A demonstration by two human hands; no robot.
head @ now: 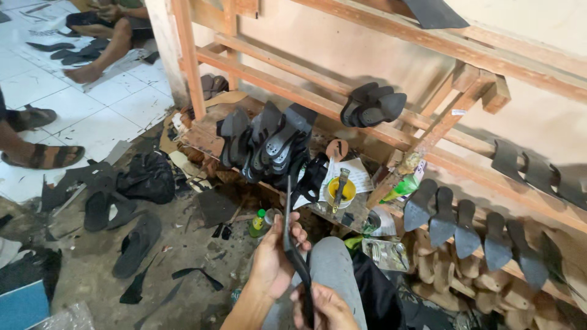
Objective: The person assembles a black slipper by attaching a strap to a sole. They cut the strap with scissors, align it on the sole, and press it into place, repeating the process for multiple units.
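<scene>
My left hand (276,256) grips a thin black shoe sole (292,244) seen edge-on, its upper end pointing up toward the rack. My right hand (327,308) holds the sole's lower end near the bottom edge of the view. Both hands are above my grey-trousered knee (333,263). Just beyond stands a yellow cup (340,192) with a brush handle sticking out, on papers on a low shelf.
Several black soles (269,143) lean in a row on the wooden rack (318,104); more grey soles (465,226) stand at right over wooden shoe lasts (489,281). A small green bottle (259,223), scraps and sandals litter the dirty floor. Other people's legs (92,52) are at top left.
</scene>
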